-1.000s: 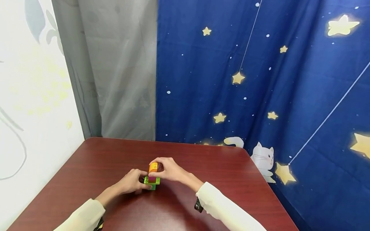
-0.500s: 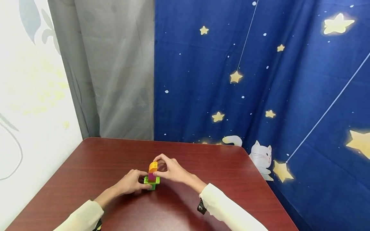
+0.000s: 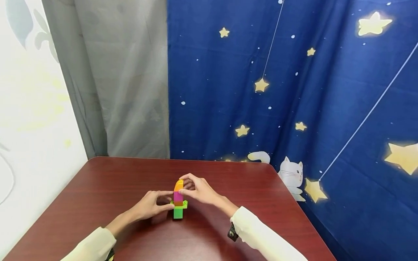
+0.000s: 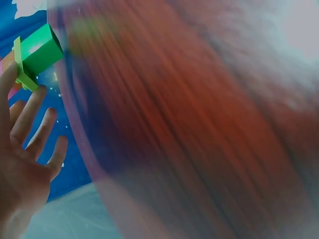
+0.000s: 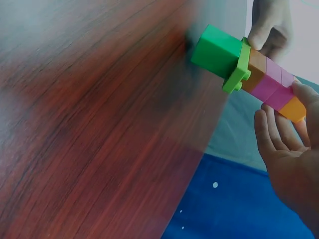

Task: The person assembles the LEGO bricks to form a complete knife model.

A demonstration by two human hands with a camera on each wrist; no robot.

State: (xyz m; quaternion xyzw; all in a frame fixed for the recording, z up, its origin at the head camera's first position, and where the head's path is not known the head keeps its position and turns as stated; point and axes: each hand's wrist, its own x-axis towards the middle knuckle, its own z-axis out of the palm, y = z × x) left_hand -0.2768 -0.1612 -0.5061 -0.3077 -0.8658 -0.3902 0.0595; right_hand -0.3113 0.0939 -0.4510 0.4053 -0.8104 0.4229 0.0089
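Observation:
A stack of toy building bricks [image 3: 177,197] stands upright between both hands. From the bottom it has a green brick [image 5: 217,51], a lime plate [image 5: 237,70], a brown brick [image 5: 253,68], magenta bricks [image 5: 270,85] and a curved orange brick [image 5: 293,110] on top. My right hand [image 3: 201,191] pinches the upper part, thumb on the near side and fingers behind. On the stack's left, my left hand [image 3: 148,206] has its fingers fairly straight, with thumb and index tips at the brown brick and lime plate. Whether the base touches the table cannot be told.
The dark red wooden table [image 3: 130,177] carries the work, its far edge close to a grey curtain [image 3: 130,90] and a blue star-print curtain [image 3: 209,108]. A white wall [image 3: 32,127] runs along the left.
The stack has shifted right and now shows more of its green base. My left fingers no longer wrap the lower bricks. My right fingers have slid off the orange top's front, showing more of it.

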